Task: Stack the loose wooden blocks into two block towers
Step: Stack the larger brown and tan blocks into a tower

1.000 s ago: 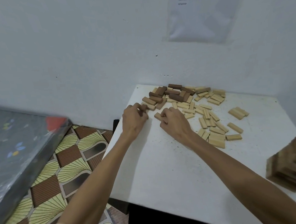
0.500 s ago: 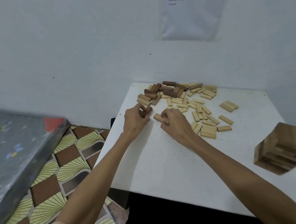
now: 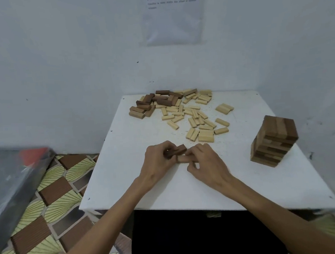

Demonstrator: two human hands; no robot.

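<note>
A small white bench [image 3: 186, 187] sits in the corner of pale walls [image 3: 58, 55], with a printed sheet [image 3: 175, 17] taped up above it and patterned flooring [image 3: 54, 194] off its left edge. Loose wooden blocks [image 3: 181, 112] lie scattered over the far half, a finished tower [image 3: 273, 141] stands near the right edge, and open white surface runs from the hands to the near edge. At mid-bench the left hand [image 3: 157, 163] pinches a dark block [image 3: 177, 151], while the right hand [image 3: 209, 163] grips a light block [image 3: 181, 158] just under it.
</note>
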